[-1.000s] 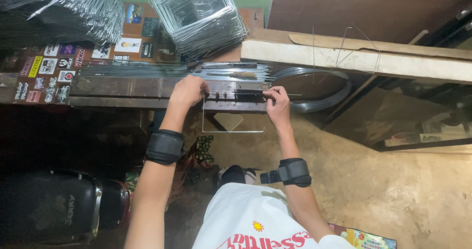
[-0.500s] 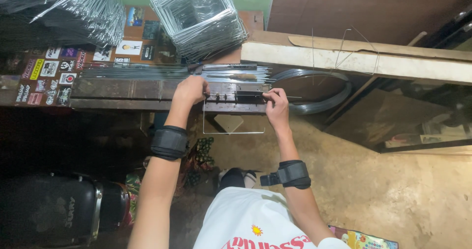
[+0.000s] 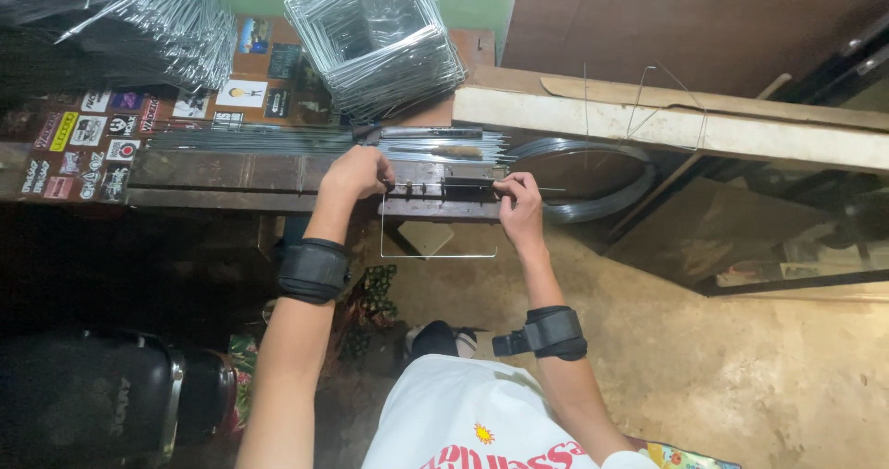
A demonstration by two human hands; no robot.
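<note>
Gripping a thin wire frame [image 3: 437, 237] at its two upper ends, the left hand [image 3: 356, 173] and right hand [image 3: 519, 202] pinch it against the bending jig [image 3: 435, 191] on the tabletop [image 3: 222, 177], so its bent loop hangs below the edge.

A small wire-bending workshop: a worn wooden bench [image 3: 231, 177] with a metal jig [image 3: 444, 191] on it, stacks of bent wire frames [image 3: 380, 48] behind the bench, a wire coil [image 3: 583, 177] to its right, bare dusty floor [image 3: 741, 367] below.
</note>
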